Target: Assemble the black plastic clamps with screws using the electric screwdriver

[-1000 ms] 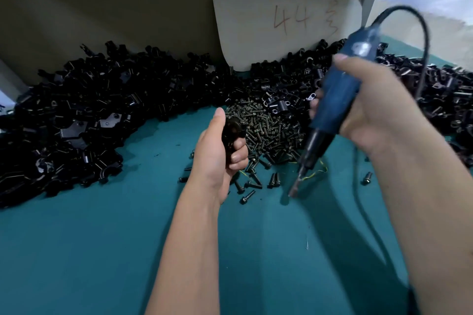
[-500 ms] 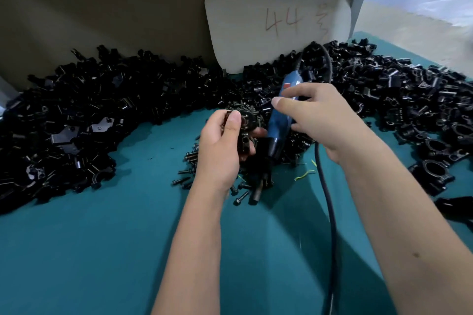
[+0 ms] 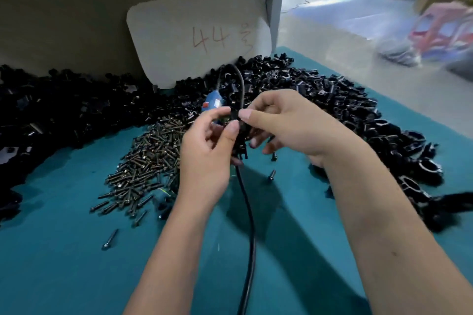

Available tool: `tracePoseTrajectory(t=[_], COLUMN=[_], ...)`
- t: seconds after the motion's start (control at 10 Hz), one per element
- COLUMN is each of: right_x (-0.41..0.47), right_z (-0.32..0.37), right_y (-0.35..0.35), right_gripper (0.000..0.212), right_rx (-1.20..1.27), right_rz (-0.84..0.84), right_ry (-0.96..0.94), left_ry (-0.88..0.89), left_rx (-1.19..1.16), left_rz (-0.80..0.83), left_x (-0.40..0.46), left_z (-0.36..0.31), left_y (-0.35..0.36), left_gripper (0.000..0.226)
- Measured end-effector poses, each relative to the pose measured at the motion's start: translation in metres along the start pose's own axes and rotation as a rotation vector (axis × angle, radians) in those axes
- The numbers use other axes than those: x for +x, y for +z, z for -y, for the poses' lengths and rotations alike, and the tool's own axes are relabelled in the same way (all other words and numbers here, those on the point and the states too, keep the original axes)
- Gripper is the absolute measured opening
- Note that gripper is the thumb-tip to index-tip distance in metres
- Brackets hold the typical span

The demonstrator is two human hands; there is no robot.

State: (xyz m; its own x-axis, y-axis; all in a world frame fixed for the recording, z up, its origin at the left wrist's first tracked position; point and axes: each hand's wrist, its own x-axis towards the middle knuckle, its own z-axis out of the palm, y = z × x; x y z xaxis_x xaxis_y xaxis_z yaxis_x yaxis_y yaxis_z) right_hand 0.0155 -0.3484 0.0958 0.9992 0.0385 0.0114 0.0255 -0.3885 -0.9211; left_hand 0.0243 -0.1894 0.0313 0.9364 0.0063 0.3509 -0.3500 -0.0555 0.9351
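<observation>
change: right hand (image 3: 289, 125) let go of driver (image 3: 213, 103), now lying far on the screws (image 3: 151, 158) | grip: both hands pinch clamp (image 3: 236, 126) above counter (image 3: 64, 250); left hand (image 3: 207, 151) | meaning: likely fitting parts before driving

Bare teal worktop (image 3: 64, 271) lies open in front of the screw pile (image 3: 146, 163). Behind and on both sides of the pile, heaped black clamps (image 3: 358, 115) block the way. A black cable (image 3: 249, 227) crosses the worktop right of the pile.
</observation>
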Motion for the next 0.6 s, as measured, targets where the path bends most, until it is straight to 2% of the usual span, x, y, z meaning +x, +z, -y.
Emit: tracePoseTrajectory(t=[0.1,0.2,0.3,0.5,0.6], right_x=[-0.015,-0.030,-0.043,-0.059,-0.061], right_z=[-0.016,-0.036,-0.056,-0.067,-0.059], right_y=[-0.039,-0.076,-0.109,-0.132,-0.129], right_gripper=[0.034,0.039,0.040,0.030,0.025], right_rx=[-0.154,-0.414,-0.415,-0.498,-0.315], right_rz=[-0.178,-0.345,-0.469,-0.658,-0.758], right_ry=[0.051,0.127,0.217,0.284,0.170], left_ry=[-0.098,-0.134,-0.037,0.021,0.037], left_rx=[-0.014,0.055,0.245,0.466,0.452], left_rz=[0.072,0.199,0.279,0.419,0.307], left_x=[-0.003,-0.007,-0.013,-0.021,-0.016], left_z=[-0.009,-0.015,-0.021,-0.033,-0.032], left_y=[0.051,0.105,0.146,0.183,0.175], left_gripper=[0.011,0.005,0.015,0.031,0.025])
